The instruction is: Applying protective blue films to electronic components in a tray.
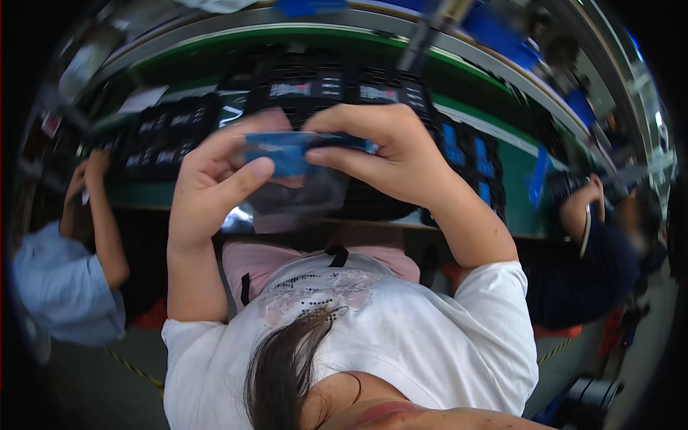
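Note:
My left hand [211, 179] is closed on one end of a thin flat piece faced with shiny blue film [283, 154]. On its other end, the thumb and fingers of my right hand [390, 147] pinch the dark part of the same piece. Both hands are raised over the bench edge, and motion smears the piece, so its exact kind is hard to make out. Under my hands a clear plastic sheet or bag [294, 204] shows; whether it touches the piece I cannot tell.
Black trays [333, 75] of flat dark labelled pieces line the green bench, with more to the left. At right, a black tray [466, 161] carries blue-faced pieces beside a strip of blue tape [537, 175]. People sit at work on the left [72, 279] and right [591, 265].

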A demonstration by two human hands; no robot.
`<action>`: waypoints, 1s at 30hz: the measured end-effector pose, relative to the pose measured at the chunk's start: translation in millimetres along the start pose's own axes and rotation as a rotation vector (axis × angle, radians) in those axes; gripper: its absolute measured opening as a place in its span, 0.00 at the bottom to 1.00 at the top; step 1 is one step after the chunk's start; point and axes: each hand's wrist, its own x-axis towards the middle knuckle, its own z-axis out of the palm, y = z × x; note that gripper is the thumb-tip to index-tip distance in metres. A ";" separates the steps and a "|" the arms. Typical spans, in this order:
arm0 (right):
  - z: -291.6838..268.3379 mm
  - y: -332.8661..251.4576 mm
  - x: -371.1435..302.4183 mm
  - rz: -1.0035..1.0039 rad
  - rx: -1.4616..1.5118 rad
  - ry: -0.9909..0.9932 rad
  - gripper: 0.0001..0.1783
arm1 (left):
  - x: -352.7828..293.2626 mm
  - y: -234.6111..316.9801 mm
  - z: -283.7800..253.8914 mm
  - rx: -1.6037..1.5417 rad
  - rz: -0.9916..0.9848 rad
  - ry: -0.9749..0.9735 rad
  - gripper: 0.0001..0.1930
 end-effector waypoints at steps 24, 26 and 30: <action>25.0 15.7 42.5 0.784 -0.189 -0.074 0.15 | -107.5 -20.1 -83.8 0.599 0.325 0.800 0.24; 27.3 19.8 42.0 0.803 -0.190 -0.083 0.14 | -108.1 -20.0 -83.8 0.610 0.307 0.801 0.23; 29.3 17.6 42.3 0.824 -0.189 -0.094 0.11 | -109.9 -20.8 -85.2 0.676 0.270 0.797 0.20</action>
